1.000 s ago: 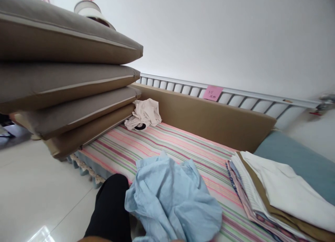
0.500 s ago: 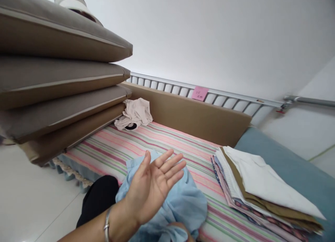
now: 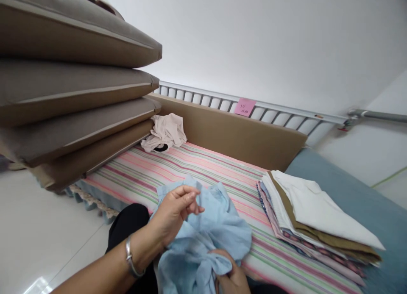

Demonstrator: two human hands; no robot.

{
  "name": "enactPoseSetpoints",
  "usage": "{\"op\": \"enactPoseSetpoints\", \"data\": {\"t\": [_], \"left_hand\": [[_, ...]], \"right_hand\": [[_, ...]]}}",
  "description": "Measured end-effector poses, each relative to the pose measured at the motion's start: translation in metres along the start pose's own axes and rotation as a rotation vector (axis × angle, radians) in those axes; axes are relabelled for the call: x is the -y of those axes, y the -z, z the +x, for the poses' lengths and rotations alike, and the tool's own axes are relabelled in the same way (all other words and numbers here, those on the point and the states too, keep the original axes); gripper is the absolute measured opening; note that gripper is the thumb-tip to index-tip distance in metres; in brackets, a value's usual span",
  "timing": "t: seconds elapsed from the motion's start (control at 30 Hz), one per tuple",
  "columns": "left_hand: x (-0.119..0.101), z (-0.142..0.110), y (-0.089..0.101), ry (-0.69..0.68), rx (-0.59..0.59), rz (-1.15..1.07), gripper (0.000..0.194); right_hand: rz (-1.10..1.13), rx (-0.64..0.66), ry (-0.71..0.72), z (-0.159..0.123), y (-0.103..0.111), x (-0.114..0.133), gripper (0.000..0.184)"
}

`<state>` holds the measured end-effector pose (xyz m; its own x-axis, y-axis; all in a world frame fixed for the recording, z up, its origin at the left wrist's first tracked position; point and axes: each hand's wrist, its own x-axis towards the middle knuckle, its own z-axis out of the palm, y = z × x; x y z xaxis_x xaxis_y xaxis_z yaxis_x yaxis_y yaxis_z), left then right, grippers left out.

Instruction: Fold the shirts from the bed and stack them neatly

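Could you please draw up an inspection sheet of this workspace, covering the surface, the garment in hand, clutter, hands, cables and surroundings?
Surface: striped sheet, with a folded clothes stack at the picture's right, white piece on top.
Garment in hand: light blue garment, rumpled, unfolded.
Clutter: crumpled pale garment beside the stacked cushions.
Left hand: loosely curled above the light blue garment; no cloth visible in its fingers.
Right hand: gripping the light blue garment.
Cables: a thin green line at far right; cannot tell whether it is a cable.
Surroundings: brown board before a slatted rail, pink note on the rail, grey pipe at right.
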<state>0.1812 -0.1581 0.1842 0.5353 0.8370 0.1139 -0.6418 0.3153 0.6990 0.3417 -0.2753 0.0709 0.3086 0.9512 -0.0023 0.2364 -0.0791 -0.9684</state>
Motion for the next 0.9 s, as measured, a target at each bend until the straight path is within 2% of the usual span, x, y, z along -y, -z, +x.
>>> {"op": "enactPoseSetpoints", "data": {"t": [0.1, 0.17, 0.27, 0.37, 0.53, 0.67, 0.77, 0.83, 0.9], "left_hand": [[0.005, -0.005, 0.024, 0.037, 0.015, 0.390, 0.013], [0.009, -0.011, 0.036, 0.061, 0.076, 0.640, 0.030], [0.014, -0.018, 0.046, 0.036, 0.230, 0.974, 0.060], [0.019, -0.017, 0.050, -0.044, 0.335, 1.176, 0.056], [0.019, 0.000, 0.048, -0.040, 0.365, 1.235, 0.029], [0.029, 0.009, 0.041, 0.032, 0.381, 1.189, 0.022], [0.034, 0.017, 0.037, 0.059, 0.351, 1.121, 0.011], [0.024, 0.028, 0.037, 0.072, 0.285, 1.027, 0.008], [-0.001, 0.042, 0.038, 0.060, 0.182, 0.933, 0.014]], "right_hand": [[0.091, 0.014, -0.071, 0.005, 0.005, 0.019, 0.028], [0.104, 0.002, -0.063, 0.011, 0.006, 0.032, 0.027], [0.095, 0.017, -0.041, 0.018, 0.005, 0.046, 0.023], [0.050, 0.092, -0.023, 0.021, 0.003, 0.058, 0.018], [-0.001, 0.098, 0.019, 0.022, 0.005, 0.069, 0.017], [-0.031, 0.162, 0.048, 0.025, 0.007, 0.066, 0.017], [-0.062, 0.165, 0.047, 0.027, 0.010, 0.063, 0.021], [-0.075, 0.134, 0.047, 0.030, 0.018, 0.065, 0.027], [-0.108, 0.070, 0.068, 0.034, 0.033, 0.070, 0.033]]}}
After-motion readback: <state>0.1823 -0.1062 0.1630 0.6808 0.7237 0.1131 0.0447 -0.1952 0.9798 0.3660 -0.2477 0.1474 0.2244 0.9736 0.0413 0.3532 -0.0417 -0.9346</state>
